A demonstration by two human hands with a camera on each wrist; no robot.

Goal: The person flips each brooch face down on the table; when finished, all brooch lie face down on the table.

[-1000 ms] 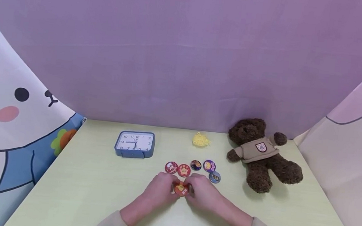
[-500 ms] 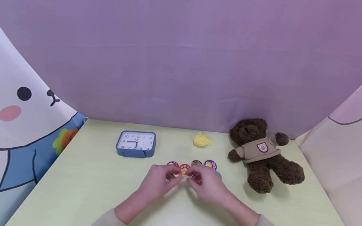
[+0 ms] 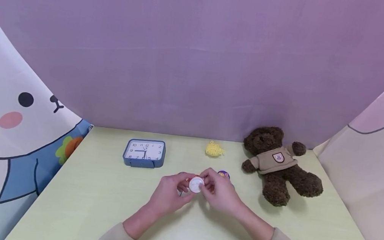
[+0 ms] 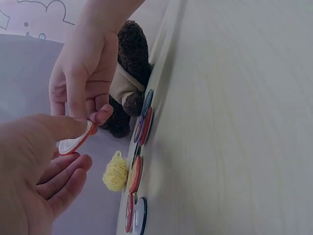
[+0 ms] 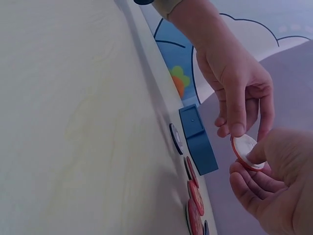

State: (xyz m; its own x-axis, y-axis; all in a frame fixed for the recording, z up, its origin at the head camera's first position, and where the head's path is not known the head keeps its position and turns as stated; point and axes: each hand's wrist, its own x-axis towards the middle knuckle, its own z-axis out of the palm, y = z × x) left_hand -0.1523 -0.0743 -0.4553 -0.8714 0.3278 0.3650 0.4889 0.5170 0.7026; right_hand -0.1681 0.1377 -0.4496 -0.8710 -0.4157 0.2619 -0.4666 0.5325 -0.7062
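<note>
A round badge [image 3: 196,184] is held up off the table between both hands, its white back facing up and an orange-red rim showing. My left hand [image 3: 171,193] pinches its left edge. On the other side my right hand [image 3: 221,191] grips it, the thumb lying on the white back in the right wrist view. Beneath and behind the hands several other badges lie on the table; a purple badge [image 3: 223,174] shows past the right hand, and red badges [image 5: 195,197] show in the right wrist view. The hands hide most of them from the head camera.
A blue clock [image 3: 144,153] stands at the back left of the pale table [image 3: 85,202]. Yellow yarn [image 3: 214,149] lies at the back middle. On the right sits a brown teddy bear [image 3: 279,162] in a beige top. A purple cloth [image 3: 196,67] hangs behind.
The orange-red badge, face up between the fingers a second ago, has been lifted and tipped over so its white back shows. Both hands have moved slightly away from me, over the other badges.
</note>
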